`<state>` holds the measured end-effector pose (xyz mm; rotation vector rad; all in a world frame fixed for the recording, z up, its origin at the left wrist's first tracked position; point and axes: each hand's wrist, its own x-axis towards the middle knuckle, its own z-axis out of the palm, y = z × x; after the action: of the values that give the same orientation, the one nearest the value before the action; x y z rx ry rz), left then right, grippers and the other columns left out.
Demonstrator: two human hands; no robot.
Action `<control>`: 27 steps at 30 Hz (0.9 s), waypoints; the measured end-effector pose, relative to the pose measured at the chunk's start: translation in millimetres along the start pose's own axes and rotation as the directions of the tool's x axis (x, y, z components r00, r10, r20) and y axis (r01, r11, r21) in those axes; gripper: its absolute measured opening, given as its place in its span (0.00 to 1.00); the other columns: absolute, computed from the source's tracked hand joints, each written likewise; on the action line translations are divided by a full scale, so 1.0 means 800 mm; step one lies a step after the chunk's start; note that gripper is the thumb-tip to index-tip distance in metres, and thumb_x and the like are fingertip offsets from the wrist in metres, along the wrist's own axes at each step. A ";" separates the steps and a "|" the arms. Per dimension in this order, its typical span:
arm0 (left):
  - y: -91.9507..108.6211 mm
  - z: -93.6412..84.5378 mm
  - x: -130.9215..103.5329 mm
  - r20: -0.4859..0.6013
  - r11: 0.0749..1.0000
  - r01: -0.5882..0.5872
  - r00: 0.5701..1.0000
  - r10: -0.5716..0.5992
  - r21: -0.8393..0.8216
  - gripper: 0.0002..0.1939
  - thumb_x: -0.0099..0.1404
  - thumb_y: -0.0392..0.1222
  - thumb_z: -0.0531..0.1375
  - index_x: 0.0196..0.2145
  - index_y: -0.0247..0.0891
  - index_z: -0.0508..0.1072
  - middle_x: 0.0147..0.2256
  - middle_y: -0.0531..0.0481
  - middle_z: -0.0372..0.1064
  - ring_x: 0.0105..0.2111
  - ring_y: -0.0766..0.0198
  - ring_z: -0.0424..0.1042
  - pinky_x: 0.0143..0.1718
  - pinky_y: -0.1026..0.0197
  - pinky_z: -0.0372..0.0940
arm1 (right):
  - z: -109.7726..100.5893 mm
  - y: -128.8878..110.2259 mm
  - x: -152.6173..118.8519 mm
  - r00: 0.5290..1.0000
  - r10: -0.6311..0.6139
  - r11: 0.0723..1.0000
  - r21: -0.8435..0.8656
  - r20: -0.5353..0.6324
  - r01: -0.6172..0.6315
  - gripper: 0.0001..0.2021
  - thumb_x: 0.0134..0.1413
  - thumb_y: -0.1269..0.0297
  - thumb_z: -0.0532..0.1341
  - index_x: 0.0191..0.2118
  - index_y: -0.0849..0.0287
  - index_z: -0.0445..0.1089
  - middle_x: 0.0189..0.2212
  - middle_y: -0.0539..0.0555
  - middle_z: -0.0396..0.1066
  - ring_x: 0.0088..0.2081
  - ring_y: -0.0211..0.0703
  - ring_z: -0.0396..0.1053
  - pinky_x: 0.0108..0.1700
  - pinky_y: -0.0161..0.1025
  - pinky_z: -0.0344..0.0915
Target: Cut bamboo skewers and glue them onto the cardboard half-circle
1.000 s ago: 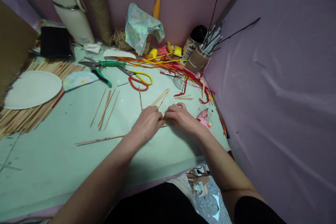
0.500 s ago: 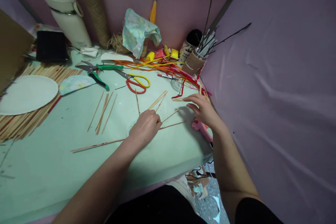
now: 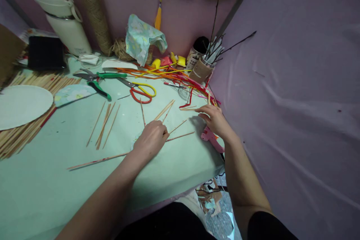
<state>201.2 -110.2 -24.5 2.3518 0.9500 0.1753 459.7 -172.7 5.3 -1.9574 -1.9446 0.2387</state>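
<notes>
Thin wooden sticks [image 3: 176,126] fan out from beneath my left hand [image 3: 151,138], which is closed, its thumb and forefinger pinching at the base of one stick. Under that hand a bit of floral cloth [image 3: 135,139] peeks out; the rest is covered. A longer red-stained stick [image 3: 98,161] points away to the left. My right hand [image 3: 213,120] hovers at the table's right side with thumb and fingers apart. Its fingertips are close to a few loose thin sticks [image 3: 188,109] and a bent red pipe cleaner [image 3: 191,97]. Below it lies a pink glue gun [image 3: 212,139].
Scissors [image 3: 143,93], green-handled pruners [image 3: 97,82] and loose sticks [image 3: 105,125] lie left of my hands. Pipe cleaners [image 3: 165,73] and a holder with twigs [image 3: 201,69] line the back. A white oval [image 3: 25,105] rests on a stick pile. The wall [image 3: 295,101] borders the right.
The whole view has shifted slightly left and down. My right hand has edged a little right relative to the loose sticks. My left hand keeps its place over the fanned sticks.
</notes>
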 end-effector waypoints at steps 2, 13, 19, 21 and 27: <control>0.000 0.000 0.000 0.006 1.000 0.000 1.000 0.000 0.008 0.13 0.64 0.37 0.53 0.26 0.36 0.75 0.30 0.45 0.69 0.37 0.56 0.69 0.40 0.56 0.61 | 0.001 -0.002 0.001 1.000 -0.001 1.000 0.011 0.006 0.001 0.10 0.61 0.69 0.56 0.43 0.55 0.74 0.41 0.56 0.75 0.45 0.49 0.70 0.50 0.48 0.55; -0.003 0.002 0.000 0.011 0.999 0.012 1.000 -0.012 0.037 0.13 0.64 0.37 0.53 0.26 0.37 0.76 0.30 0.44 0.69 0.37 0.56 0.69 0.40 0.57 0.61 | 0.001 0.013 0.014 0.998 0.053 0.997 -0.054 -0.022 -0.054 0.10 0.61 0.67 0.55 0.42 0.56 0.74 0.40 0.56 0.76 0.44 0.49 0.71 0.50 0.49 0.57; 0.003 -0.003 -0.002 0.002 0.998 0.026 1.000 -0.026 0.050 0.14 0.64 0.36 0.53 0.27 0.36 0.77 0.31 0.43 0.71 0.37 0.56 0.70 0.39 0.57 0.61 | 0.002 0.001 0.038 1.000 0.002 0.997 -0.071 0.005 -0.001 0.10 0.61 0.68 0.57 0.41 0.55 0.75 0.40 0.57 0.77 0.44 0.50 0.71 0.48 0.48 0.57; 0.005 -0.005 -0.002 0.011 0.998 0.027 1.000 -0.027 0.051 0.13 0.64 0.35 0.53 0.28 0.36 0.77 0.31 0.42 0.71 0.38 0.56 0.70 0.40 0.57 0.61 | 0.003 -0.009 0.050 1.000 -0.025 0.997 -0.072 0.007 0.026 0.09 0.61 0.67 0.57 0.41 0.55 0.75 0.40 0.57 0.77 0.44 0.50 0.71 0.49 0.48 0.57; 0.011 -0.011 -0.003 0.038 0.996 0.065 0.997 -0.067 0.055 0.13 0.64 0.34 0.53 0.28 0.35 0.77 0.32 0.41 0.72 0.38 0.55 0.71 0.39 0.57 0.62 | 0.008 -0.038 0.088 0.997 -0.065 0.992 -0.101 0.039 0.069 0.08 0.60 0.68 0.58 0.40 0.57 0.75 0.40 0.57 0.77 0.43 0.49 0.71 0.47 0.45 0.58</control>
<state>201.5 -112.5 -12.2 2.3599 1.0231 0.0780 431.1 -102.9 20.3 -1.9591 -2.0796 0.1593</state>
